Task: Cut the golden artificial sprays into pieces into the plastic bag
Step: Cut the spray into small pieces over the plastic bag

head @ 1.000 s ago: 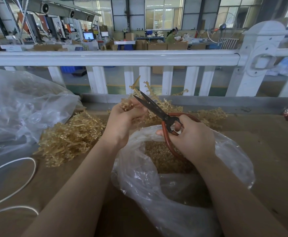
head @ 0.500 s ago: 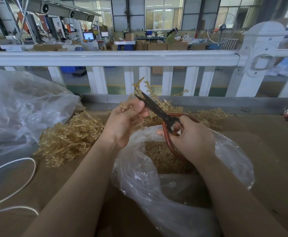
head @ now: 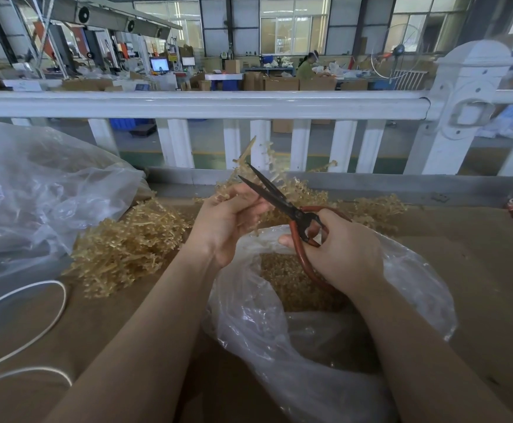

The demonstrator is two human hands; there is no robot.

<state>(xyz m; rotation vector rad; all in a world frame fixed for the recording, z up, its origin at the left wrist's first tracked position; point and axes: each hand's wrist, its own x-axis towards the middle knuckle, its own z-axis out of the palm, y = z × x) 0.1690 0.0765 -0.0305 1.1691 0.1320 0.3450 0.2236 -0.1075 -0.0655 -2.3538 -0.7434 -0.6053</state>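
Head view: left hand (head: 224, 222) pinches a golden artificial spray (head: 233, 190) above the clear plastic bag (head: 310, 355); right hand (head: 343, 251), fingers curled, grips red-handled black scissors (head: 279, 199), blades parted.

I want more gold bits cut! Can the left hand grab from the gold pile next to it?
Probably yes, but not yet: the pile lies bare beside the left hand, which is holding a spray at the scissors.

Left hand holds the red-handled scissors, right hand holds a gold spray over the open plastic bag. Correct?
Hands are swapped. In the head view the right hand grips the scissors, and the left hand holds the gold spray over the open plastic bag.
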